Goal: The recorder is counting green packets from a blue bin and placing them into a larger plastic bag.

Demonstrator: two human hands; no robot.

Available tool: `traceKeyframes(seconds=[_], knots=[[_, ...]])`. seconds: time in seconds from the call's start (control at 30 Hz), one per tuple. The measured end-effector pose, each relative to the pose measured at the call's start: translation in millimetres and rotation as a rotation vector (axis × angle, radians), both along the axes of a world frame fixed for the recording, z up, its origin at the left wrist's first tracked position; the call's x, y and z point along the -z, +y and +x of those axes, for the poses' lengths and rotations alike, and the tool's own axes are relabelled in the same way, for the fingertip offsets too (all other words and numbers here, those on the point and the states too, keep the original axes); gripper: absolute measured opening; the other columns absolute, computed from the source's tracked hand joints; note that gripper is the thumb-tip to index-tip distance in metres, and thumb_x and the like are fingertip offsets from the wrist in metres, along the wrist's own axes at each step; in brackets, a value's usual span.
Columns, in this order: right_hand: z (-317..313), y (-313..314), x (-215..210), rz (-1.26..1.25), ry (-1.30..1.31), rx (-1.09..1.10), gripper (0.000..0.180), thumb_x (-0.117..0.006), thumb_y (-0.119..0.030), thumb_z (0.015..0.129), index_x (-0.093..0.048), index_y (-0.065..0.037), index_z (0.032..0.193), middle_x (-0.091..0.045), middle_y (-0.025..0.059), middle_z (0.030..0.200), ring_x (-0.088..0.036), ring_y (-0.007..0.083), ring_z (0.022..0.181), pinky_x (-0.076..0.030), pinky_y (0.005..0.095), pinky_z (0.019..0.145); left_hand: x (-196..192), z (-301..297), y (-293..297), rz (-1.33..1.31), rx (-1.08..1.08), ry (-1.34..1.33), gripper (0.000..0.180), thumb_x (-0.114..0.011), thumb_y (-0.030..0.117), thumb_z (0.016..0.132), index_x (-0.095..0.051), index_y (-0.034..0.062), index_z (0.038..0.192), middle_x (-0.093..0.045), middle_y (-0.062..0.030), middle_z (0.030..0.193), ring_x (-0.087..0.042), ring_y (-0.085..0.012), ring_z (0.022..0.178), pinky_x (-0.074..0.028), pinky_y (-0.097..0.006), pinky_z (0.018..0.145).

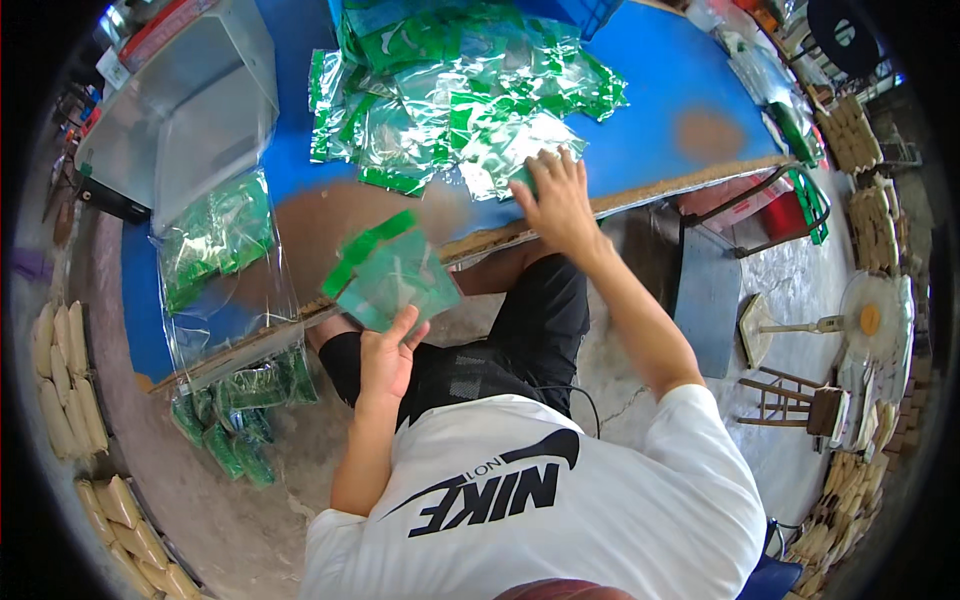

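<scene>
My left hand pinches a clear plastic packet with a green top band, holding it in front of the table edge above my lap. Out over the table, my right hand is open, thumb apart, its fingertips resting on the near right side of a heap of similar shiny packets. Whether those fingertips have caught one of them is hard to see. Left of my left hand, a large clear bag with green packets inside lies on the blue tabletop and hangs over its edge.
A grey plastic bin lies tilted at the table's left. The blue table has a worn wooden front edge. More green packets hang or lie below the left edge. At right are a standing fan, a wooden stool and stacked tan packs.
</scene>
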State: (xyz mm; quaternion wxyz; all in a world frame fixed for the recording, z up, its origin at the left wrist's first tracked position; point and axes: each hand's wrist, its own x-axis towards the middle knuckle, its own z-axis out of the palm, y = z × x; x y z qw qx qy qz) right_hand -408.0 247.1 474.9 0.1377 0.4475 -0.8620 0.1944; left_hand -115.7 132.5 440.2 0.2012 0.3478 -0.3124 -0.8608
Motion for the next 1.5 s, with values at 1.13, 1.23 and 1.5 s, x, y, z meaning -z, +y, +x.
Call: traceKeyframes(seconds=[1.13, 1.23, 1.5], knots=[[80, -3, 16, -0.271, -0.074, -0.514, 0.040, -0.073, -0.004, 0.082, -0.064, -0.008, 0.122, -0.062, 0.0079, 0.099, -0.059, 0.0292, 0.088, -0.049, 0.0398, 0.079, 16, 54, -14, 0.183, -0.072, 0.198, 0.036, -0.066, 0.007, 0.096, -0.057, 0.0055, 0.132, -0.064, -0.0078, 0.130, -0.063, -0.0228, 0.121, -0.055, -0.038, 0.100], [77, -3, 19, -0.283, -0.083, -0.536, 0.041, -0.072, -0.001, 0.082, -0.064, -0.007, 0.122, -0.062, 0.0086, 0.097, -0.060, 0.0288, 0.087, -0.049, 0.0393, 0.077, 13, 59, -16, 0.178, -0.068, 0.223, 0.037, -0.066, 0.007, 0.096, -0.057, 0.0061, 0.132, -0.064, -0.0073, 0.130, -0.064, -0.0228, 0.119, -0.055, -0.039, 0.100], [92, -2, 5, -0.290, -0.192, -0.391, 0.041, -0.069, 0.002, 0.076, -0.062, -0.001, 0.116, -0.057, 0.0125, 0.094, -0.057, 0.0319, 0.089, -0.048, 0.0409, 0.080, 12, 60, -15, 0.193, -0.065, 0.217, 0.036, -0.066, 0.007, 0.096, -0.057, 0.0070, 0.130, -0.065, -0.0063, 0.127, -0.065, -0.0230, 0.117, -0.056, -0.040, 0.098]])
